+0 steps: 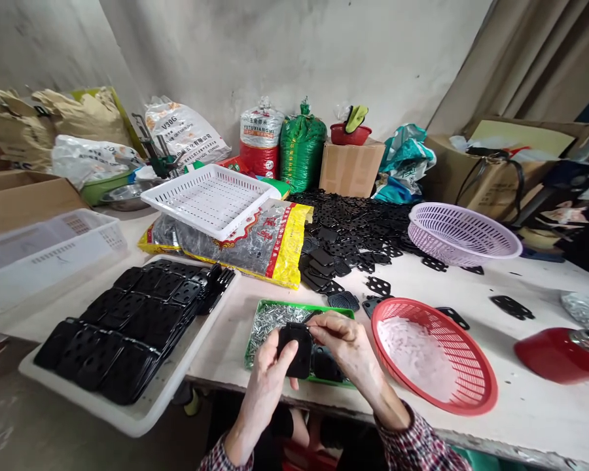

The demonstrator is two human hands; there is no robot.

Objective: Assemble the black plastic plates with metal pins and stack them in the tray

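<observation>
Left hand (269, 366) gripping black plate (296, 350), right hand (343, 340) pinching its top

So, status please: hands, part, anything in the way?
Left hand holds black plate, right hand pinches its top edge. Green tray of screws beneath. Nothing blocking.

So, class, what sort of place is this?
Probably a small hand-assembly workshop: a heap of identical black plates, a green tray of small metal pins, and the left hand holding one black plate over it.
</observation>
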